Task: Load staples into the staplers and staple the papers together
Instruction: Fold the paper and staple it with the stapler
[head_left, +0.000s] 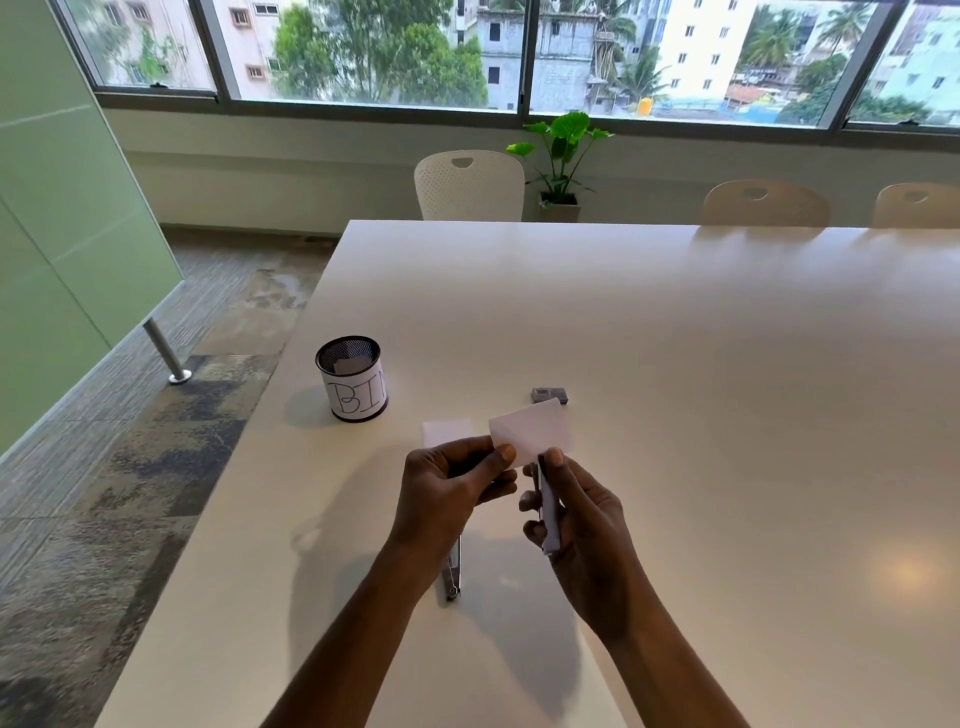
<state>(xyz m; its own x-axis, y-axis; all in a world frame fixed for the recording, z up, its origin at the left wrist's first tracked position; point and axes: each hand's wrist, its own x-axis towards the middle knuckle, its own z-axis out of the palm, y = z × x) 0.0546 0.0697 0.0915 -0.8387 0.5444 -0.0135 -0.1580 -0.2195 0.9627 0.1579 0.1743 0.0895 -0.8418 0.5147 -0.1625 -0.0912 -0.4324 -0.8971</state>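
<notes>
My left hand (451, 486) pinches the left edge of a small white paper slip (531, 431), held up above the white table (675, 364). My right hand (576, 512) grips a slim white stapler (548, 512) upright, its top end meeting the slip's lower edge. A second stapler (453, 571) with a metal body lies on the table below my left wrist, partly hidden. More white paper (447, 431) lies flat behind my left hand. A small dark staple box (549, 395) sits just beyond the held slip.
A black mesh cup (352, 384) with a paper label reading "BIN" stands at the left of the table, close to the edge. White chairs (470, 187) line the far side, and a potted plant (563, 161) stands by the window.
</notes>
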